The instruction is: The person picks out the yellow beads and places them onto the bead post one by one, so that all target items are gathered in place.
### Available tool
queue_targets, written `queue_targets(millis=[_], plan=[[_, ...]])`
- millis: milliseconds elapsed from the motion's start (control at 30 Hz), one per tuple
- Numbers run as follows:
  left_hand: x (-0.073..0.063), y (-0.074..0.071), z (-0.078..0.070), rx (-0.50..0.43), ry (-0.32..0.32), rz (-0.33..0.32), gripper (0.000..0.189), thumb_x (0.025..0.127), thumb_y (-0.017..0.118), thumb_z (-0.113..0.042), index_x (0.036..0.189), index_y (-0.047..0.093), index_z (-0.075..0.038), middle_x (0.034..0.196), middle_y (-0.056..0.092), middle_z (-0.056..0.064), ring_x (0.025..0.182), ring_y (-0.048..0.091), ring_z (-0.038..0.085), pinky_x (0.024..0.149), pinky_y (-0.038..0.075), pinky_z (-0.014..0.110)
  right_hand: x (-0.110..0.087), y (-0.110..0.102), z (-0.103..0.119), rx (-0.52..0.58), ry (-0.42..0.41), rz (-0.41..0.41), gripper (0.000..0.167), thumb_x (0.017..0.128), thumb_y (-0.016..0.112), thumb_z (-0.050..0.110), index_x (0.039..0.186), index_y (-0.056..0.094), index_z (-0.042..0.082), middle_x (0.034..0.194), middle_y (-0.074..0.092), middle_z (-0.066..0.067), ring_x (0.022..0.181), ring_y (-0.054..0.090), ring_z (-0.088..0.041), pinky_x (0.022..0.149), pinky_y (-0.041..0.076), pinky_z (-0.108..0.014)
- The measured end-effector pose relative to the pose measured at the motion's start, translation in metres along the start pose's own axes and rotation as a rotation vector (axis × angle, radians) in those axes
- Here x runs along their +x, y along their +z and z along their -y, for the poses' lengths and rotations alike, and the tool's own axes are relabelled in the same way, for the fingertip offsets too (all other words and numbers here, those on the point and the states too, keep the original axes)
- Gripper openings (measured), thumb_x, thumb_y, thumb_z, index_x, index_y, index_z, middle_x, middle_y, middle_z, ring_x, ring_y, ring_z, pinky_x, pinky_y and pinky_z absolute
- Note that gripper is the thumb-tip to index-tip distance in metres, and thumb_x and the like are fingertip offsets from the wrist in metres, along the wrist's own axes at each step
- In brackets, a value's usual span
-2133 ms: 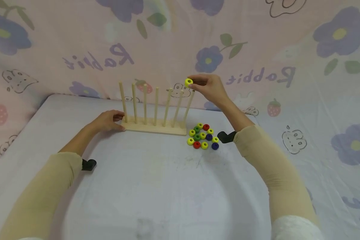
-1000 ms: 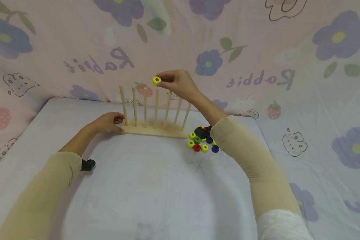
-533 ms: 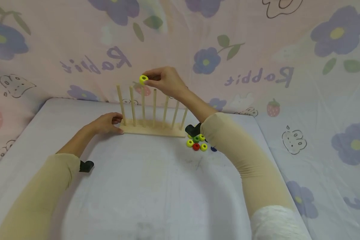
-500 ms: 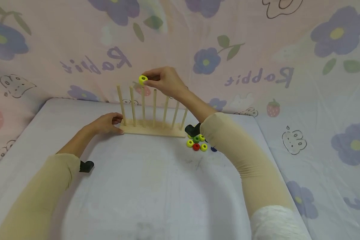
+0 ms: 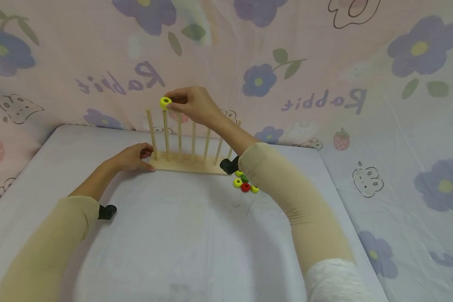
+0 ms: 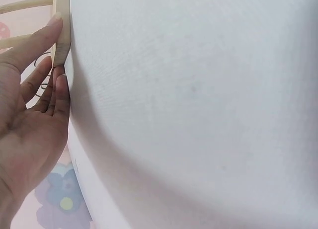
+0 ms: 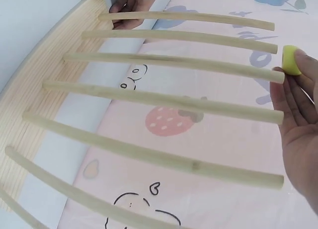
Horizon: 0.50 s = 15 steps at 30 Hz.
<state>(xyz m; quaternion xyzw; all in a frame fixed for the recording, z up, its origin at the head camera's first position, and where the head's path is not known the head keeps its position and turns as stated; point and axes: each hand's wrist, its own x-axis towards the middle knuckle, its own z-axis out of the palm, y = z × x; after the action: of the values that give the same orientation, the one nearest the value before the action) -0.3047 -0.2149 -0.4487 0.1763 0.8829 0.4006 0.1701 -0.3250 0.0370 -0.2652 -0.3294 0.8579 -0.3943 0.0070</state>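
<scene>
My right hand (image 5: 197, 105) pinches a yellow bead (image 5: 165, 103) between thumb and fingertips. In the head view the bead is right at the top of the second peg from the left on a wooden peg rack (image 5: 190, 167). Seen from the right wrist, the yellow bead (image 7: 290, 60) is by the tips of the upper pegs, its hole facing them. My left hand (image 5: 133, 157) holds the left end of the rack's base. In the left wrist view, the left thumb lies on the base (image 6: 61, 33) and the fingers reach round its end.
Several loose beads lie right of the rack, among them a red bead (image 5: 245, 187) and a yellow bead (image 5: 237, 183); my right forearm hides others. A white cloth covers the table (image 5: 166, 235). Behind it hangs a printed curtain (image 5: 211, 54).
My right hand has carried the yellow bead leftward along the peg tops, from the right end to the second peg from the left. My left hand has stayed on the base.
</scene>
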Motion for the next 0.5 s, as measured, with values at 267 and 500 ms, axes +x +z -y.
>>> queue_targets(millis=[267,500], plan=[[-0.001,0.0,0.003,0.016,-0.001,0.003,0.074,0.081,0.083,-0.013,0.137,0.041,0.012,0.134,0.049,0.029,0.125,0.046,0.042,0.111,0.037,0.053,0.008,0.011,0.006,0.008,-0.016,0.03,0.032,0.091,0.074,0.019,0.122,0.072,0.01,0.108,0.075,0.001,0.09,0.069,-0.001,0.083,0.053,-0.014],[0.0,0.0,0.002,0.023,0.005,0.001,0.073,0.081,0.083,-0.013,0.137,0.042,0.011,0.135,0.049,0.029,0.126,0.046,0.042,0.111,0.037,0.053,0.014,0.017,0.012,-0.011,-0.028,0.059,0.031,0.092,0.073,0.018,0.121,0.072,0.009,0.108,0.074,0.002,0.092,0.068,-0.001,0.084,0.051,-0.012]])
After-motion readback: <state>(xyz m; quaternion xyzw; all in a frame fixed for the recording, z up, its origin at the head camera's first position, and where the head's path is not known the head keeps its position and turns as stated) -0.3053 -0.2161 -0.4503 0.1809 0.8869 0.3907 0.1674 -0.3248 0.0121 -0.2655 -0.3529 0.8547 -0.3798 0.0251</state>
